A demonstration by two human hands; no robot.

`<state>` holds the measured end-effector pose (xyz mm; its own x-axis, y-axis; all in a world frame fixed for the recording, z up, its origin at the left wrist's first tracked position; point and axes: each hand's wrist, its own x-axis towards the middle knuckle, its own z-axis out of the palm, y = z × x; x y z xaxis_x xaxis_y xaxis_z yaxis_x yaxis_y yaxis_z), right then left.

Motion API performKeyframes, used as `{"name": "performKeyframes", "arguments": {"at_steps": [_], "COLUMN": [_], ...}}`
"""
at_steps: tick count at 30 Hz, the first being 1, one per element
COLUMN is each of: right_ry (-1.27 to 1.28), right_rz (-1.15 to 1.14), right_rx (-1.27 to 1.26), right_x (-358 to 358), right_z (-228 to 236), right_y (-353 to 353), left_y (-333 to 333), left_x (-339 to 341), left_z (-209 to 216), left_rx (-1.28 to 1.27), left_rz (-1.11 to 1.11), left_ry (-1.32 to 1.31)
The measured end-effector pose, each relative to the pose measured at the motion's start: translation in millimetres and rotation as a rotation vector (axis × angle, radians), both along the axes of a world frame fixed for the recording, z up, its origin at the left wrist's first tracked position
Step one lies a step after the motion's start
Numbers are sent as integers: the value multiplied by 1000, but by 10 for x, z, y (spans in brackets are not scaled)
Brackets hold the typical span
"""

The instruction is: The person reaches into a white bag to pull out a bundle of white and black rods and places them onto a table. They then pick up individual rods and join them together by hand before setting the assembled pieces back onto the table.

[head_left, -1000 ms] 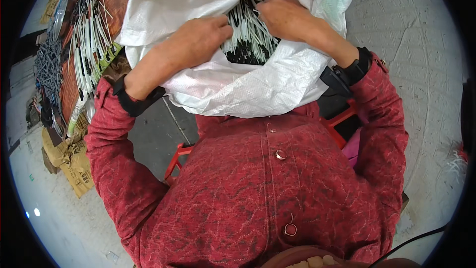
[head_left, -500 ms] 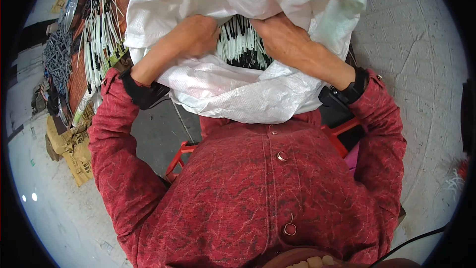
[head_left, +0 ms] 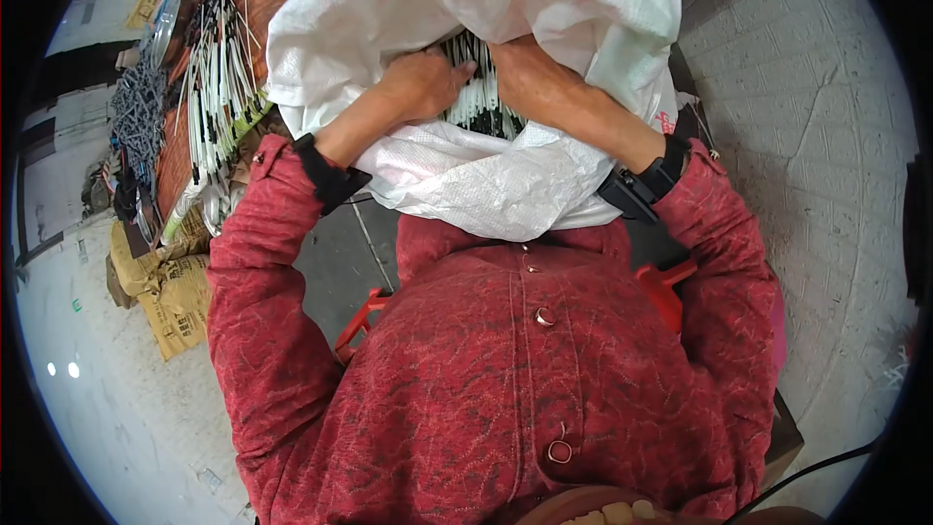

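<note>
A white woven sack is in front of my chest, its mouth facing me. Inside the opening shows a bundle of thin white and black strips, packed side by side; their exact kind is unclear. My left hand is at the left side of the opening, fingers curled and thumb toward the strips. Whatever it grips is hidden. Across from it, my right hand reaches into the sack's mouth. Its fingers disappear behind the sack's fold and the strips.
To the left, a reddish-brown tabletop holds more white and black strips. A tangled grey bundle hangs by its edge. Brown packaging lies on the floor below. Red stool parts show beside my body.
My left hand has moved closer to my right hand, and its thumb now sticks out. The visible gap over the strips has narrowed. The sack's upper folds have shifted.
</note>
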<state>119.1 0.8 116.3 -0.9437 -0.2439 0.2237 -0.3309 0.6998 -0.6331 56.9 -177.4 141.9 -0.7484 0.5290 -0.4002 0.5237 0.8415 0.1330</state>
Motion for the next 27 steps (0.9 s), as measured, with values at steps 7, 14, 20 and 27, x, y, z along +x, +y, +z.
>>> {"name": "performKeyframes", "arguments": {"at_steps": [7, 14, 20, 27], "right_ry": [-122, -8, 11, 54], "right_rz": [77, 34, -9, -25], "right_rx": [-152, -221, -144, -49], "right_x": [-51, 87, 135, 199], "right_z": [-232, -207, -201, -86], "right_y": [-155, -111, -73, -40], "left_y": [-63, -206, 148, -44], "left_x": [-318, -238, 156, -7], "left_z": [-313, -78, 1078, 1434], "left_rx": [17, 89, 17, 381], "left_rz": [60, -12, -93, -460], "left_ry": [-174, -70, 14, 1005]}}
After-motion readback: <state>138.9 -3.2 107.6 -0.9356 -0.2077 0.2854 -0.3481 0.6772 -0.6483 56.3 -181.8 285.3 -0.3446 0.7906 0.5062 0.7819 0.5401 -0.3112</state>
